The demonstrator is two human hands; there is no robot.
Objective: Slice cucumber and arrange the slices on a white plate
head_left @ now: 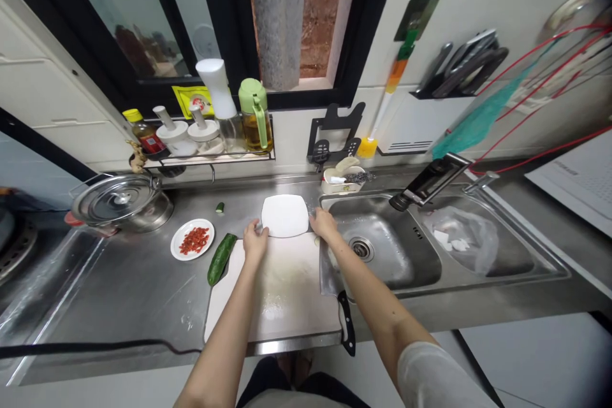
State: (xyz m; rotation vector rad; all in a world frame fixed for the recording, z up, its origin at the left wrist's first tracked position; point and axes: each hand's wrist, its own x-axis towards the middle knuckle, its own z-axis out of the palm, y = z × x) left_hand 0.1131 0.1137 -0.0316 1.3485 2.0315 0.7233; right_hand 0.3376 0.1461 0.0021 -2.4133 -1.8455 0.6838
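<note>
A white square plate (285,215) with rounded corners lies flat at the far edge of the white cutting board (291,293). My left hand (255,241) is at its near left corner, thumb against the rim and fingers bent beside it. At the right rim, my right hand (324,224) has its fingers curled against the edge; part of its grip is hidden. Left of the board rests a cut cucumber (222,259), with a small cucumber end (220,208) beyond it. A knife with a black handle (347,324) lies along the board's right side.
A small plate of chopped red pieces (192,240) and a lidded steel pot (123,202) stand at left. The sink (382,248) is on the right, with its black faucet (425,185). Seasoning jars and an oil bottle (255,116) line the rack behind.
</note>
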